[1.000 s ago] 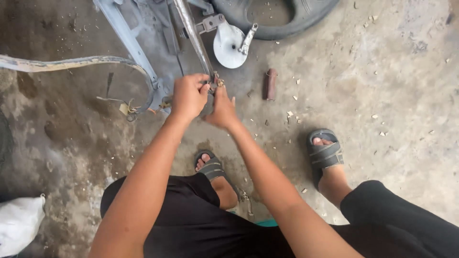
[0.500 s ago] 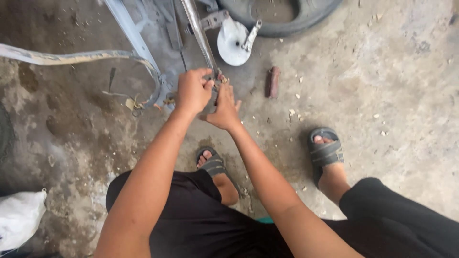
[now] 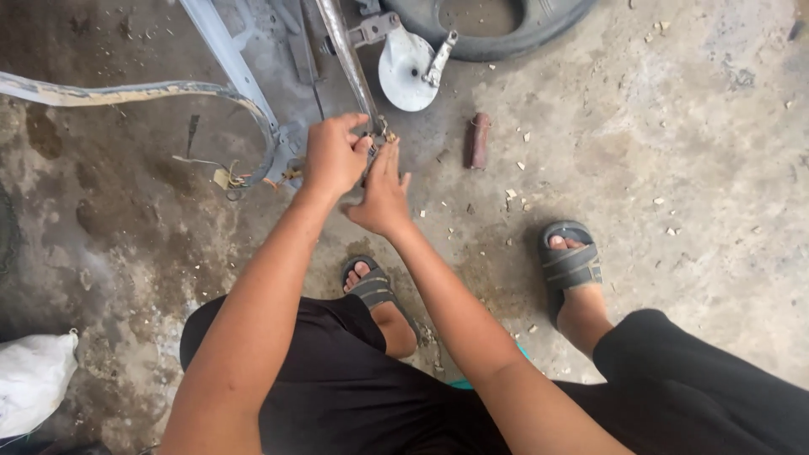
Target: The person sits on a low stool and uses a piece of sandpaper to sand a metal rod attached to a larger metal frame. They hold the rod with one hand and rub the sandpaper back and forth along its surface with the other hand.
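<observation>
My left hand [image 3: 333, 156] is closed around the lower end of a shiny metal rod [image 3: 341, 46] that slants down from the top of the view. My right hand [image 3: 381, 195] lies just beside it, fingers stretched up to a small brass-coloured fitting [image 3: 388, 135] at the rod's tip. What exactly the right fingers pinch is hidden. The rod belongs to a grey metal frame [image 3: 223, 59] lying on the stained concrete floor [image 3: 674, 152]. A round silver plate with a lever [image 3: 409, 67] sits right of the rod.
A black tyre [image 3: 506, 38] lies at the top. A small reddish-brown cylinder [image 3: 479, 140] rests on the floor near the hands. Loose wires [image 3: 232, 177] hang from a curved strip on the left. A white bag [image 3: 34, 379] sits bottom left. My sandalled feet [image 3: 571, 265] are planted below.
The view has shifted slightly. My left hand keeps its grip on the rod's end, while my right hand's fingers have opened and stretched upward toward the fitting.
</observation>
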